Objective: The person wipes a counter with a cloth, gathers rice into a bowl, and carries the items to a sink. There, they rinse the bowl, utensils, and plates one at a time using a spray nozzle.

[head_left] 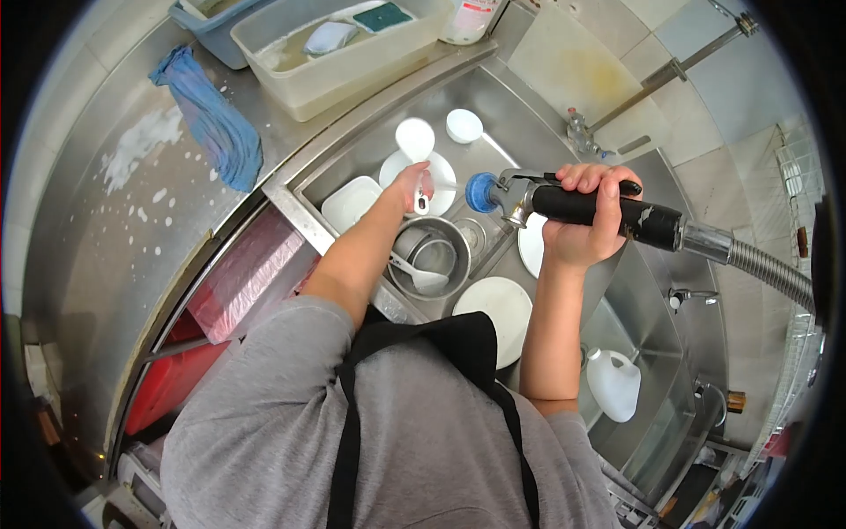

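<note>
My left hand (411, 188) is closed round the handle of a white ladle (415, 138), its round head pointing away from me above the sink. A white plate (446, 173) lies beneath it. My right hand (589, 214) grips the black handle of a pre-rinse spray gun (608, 212), with the blue nozzle (480, 192) aimed left at the ladle. A faint stream seems to leave the nozzle. Just below my left hand stands a steel pot (460, 280) with a smaller pot and a white spatula (429, 280) inside. A white bowl (464, 126) sits farther back.
A white rectangular dish (351, 204) and a round plate (495, 319) lie in or beside the sink (520, 106). On the left counter are a blue cloth (211, 123), foam, and a tub (308, 93) holding sponges. A white jug (613, 385) stands in the right basin.
</note>
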Demonstrator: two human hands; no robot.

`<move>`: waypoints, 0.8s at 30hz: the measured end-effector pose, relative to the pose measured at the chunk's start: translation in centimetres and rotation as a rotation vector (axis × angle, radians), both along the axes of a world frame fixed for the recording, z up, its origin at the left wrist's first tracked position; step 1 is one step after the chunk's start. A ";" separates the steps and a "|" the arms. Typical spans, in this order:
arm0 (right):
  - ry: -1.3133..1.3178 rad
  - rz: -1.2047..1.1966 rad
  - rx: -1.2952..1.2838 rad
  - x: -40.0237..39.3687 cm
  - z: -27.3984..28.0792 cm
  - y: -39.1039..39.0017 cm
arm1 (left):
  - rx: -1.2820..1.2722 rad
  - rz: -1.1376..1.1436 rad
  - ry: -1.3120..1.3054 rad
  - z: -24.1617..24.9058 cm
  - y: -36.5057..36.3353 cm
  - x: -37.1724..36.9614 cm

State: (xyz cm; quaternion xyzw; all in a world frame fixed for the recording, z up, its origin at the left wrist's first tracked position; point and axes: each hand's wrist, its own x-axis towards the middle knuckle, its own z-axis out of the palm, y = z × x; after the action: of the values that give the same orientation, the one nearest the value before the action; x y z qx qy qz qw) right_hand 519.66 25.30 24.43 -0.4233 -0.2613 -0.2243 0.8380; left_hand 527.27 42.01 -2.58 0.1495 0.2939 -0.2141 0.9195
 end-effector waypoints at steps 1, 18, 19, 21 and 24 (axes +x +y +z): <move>0.004 -0.007 -0.007 -0.1 -0.1 -0.3 | 0.285 -0.156 -0.082 0.1 0.0 -0.3; 0.082 -0.184 -0.137 -1.4 -1.5 -3.1 | 1.627 -2.106 -1.360 2.1 -4.3 -10.2; 0.058 -0.180 -0.111 -1.3 -1.4 -3.6 | 1.581 -2.084 -1.408 2.8 -3.8 -9.9; 0.019 -0.189 -0.096 -1.0 -1.1 -4.6 | 1.614 -1.948 -1.205 4.7 -2.5 -9.2; 0.009 -0.227 -0.119 -0.7 0.1 -5.4 | 1.449 -2.009 -1.106 4.7 -0.1 -8.0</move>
State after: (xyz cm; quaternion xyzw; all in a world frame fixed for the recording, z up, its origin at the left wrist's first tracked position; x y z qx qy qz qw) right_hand 518.93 19.88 24.48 -0.4999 -0.2209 -0.3000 0.7818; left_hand 519.24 41.87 2.07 0.8096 -0.3002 -0.4981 0.0797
